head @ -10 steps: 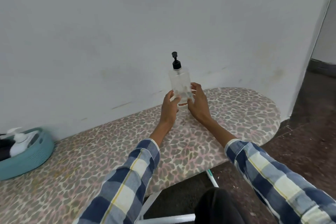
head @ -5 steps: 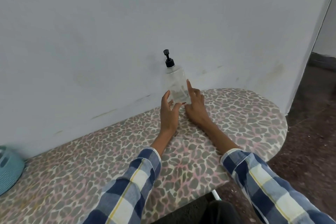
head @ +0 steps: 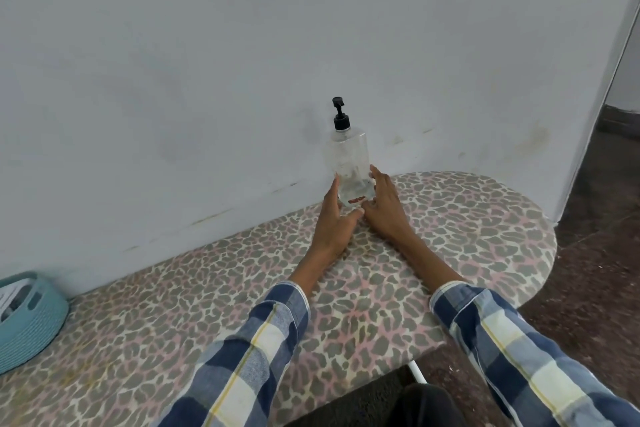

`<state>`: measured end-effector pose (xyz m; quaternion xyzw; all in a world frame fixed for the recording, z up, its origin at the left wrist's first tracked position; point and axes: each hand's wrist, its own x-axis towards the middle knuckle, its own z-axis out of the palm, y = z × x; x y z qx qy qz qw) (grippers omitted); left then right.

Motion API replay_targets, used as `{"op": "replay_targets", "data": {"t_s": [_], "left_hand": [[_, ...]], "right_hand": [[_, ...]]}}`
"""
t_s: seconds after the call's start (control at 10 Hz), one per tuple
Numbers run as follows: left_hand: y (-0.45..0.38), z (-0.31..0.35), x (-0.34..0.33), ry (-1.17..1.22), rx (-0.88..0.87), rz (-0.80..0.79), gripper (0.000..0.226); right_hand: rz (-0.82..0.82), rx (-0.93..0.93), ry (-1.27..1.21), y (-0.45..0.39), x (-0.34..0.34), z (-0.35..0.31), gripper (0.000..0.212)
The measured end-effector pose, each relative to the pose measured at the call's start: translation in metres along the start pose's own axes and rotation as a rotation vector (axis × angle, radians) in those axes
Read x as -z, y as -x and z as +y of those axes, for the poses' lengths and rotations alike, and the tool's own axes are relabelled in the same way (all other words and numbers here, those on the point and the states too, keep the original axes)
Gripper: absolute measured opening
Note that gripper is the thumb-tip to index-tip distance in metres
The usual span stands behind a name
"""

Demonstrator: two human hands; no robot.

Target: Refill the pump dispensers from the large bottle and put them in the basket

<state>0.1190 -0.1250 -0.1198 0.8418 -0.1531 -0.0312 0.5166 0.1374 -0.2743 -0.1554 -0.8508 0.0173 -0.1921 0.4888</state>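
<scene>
Two hands, left (head: 337, 218) and right (head: 382, 210), are bracketing the upright dispenser (head: 348, 163) on the bench (head: 450, 218), fingers (head: 334, 189) straight and relaxed against its sides, probably steadying it near the wall.

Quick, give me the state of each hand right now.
Left hand: open, straight fingers against the clear pump dispenser's left side.
Right hand: open, fingers against its right side.

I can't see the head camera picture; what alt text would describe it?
Two hands, left hand and right hand, flank the base of a clear pump dispenser with a black pump, standing upright on a leopard-print ironing board against a pale wall. Fingers are straight, touching its sides. A teal basket sits at the far left edge.
</scene>
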Motion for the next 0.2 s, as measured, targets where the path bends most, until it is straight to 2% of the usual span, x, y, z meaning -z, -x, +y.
{"op": "replay_targets", "data": {"t_s": [0.2], "left_hand": [[0.025, -0.001, 0.025, -0.229, 0.002, -0.030, 0.088]], "right_hand": [[0.120, 0.007, 0.099, 0.007, 0.001, -0.007, 0.069]]}}
